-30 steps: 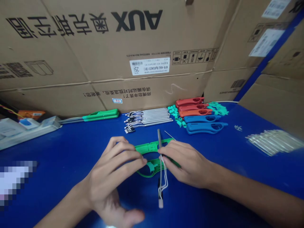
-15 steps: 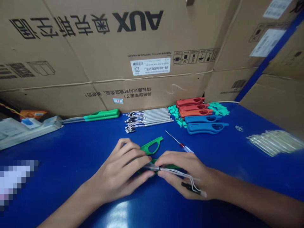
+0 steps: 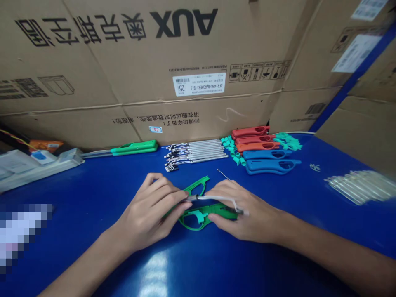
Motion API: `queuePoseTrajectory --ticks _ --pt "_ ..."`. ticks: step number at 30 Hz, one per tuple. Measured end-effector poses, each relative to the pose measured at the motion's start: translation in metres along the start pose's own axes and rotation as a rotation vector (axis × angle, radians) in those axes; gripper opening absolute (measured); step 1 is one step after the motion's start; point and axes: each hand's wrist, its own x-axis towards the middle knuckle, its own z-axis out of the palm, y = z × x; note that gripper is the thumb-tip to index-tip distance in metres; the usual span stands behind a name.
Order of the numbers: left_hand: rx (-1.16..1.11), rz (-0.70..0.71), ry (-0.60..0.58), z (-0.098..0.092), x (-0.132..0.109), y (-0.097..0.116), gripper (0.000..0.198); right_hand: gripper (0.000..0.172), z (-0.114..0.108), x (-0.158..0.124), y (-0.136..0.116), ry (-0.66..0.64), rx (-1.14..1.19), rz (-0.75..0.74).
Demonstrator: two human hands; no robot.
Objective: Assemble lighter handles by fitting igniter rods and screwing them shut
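My left hand (image 3: pixel 157 206) is closed, its thumb and fingers pinching a thin metal tube (image 3: pixel 192 198). White wires (image 3: pixel 216 198) come out of the tube's end and trail to the right across my right hand (image 3: pixel 247 210). A green handle half-shell (image 3: pixel 222 209) with a teal trigger piece (image 3: pixel 198 215) in its loop lies between the thumb and fingers of my right hand. My right thumb touches its near edge; the palm hides its far end. Just beyond the tube lies a second green half-shell (image 3: pixel 202 182), partly covered by my left hand.
Behind my hands lie a row of wired metal tubes (image 3: pixel 207 150), teal caps (image 3: pixel 236 156), red handle shells (image 3: pixel 250 132) and blue handle shells (image 3: pixel 272 166). A screwdriver (image 3: pixel 223 174) is mostly hidden by my right hand. A power strip (image 3: pixel 43 169) is left; clear-wrapped rods (image 3: pixel 359 187) are right.
My right hand has let go of the tube's end and lowered onto the near green half-shell, uncovering its teal trigger piece. My left hand keeps the tube and has shifted slightly left.
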Motion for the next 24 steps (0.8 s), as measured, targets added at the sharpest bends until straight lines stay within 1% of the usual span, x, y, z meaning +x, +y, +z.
queuePoseTrajectory --ticks 2,4,8,13,16,19,22,24 --pt "-0.004 -0.033 0.041 0.0000 0.0015 0.0035 0.018 0.031 0.0011 -0.0008 -0.0005 0.013 -0.055 0.030" --pt "-0.031 -0.061 0.078 0.0002 0.0029 0.0073 0.017 0.033 0.0015 -0.0013 -0.0011 -0.007 -0.080 0.039" --pt "-0.113 -0.091 0.095 0.0012 0.0031 0.0097 0.019 0.034 0.0006 -0.0016 -0.0028 -0.018 -0.088 0.041" --pt "-0.185 -0.159 0.131 0.0047 0.0004 0.0061 0.021 0.036 -0.0003 -0.0020 -0.0048 -0.058 -0.113 0.103" --pt "-0.218 -0.202 0.168 0.0065 -0.0008 0.0050 0.019 0.036 -0.0006 -0.0013 -0.0041 -0.041 -0.106 0.074" --pt "-0.234 -0.211 0.183 0.0069 -0.0008 0.0054 0.018 0.029 -0.0023 0.0001 -0.0034 -0.046 -0.092 0.033" --pt "-0.223 -0.207 0.170 0.0060 0.0002 0.0060 0.017 0.026 -0.0043 0.0014 -0.0034 -0.064 -0.079 0.024" --pt "-0.197 -0.177 0.154 0.0049 0.0007 0.0060 0.017 0.025 -0.0047 0.0016 -0.0031 -0.066 -0.082 0.020"
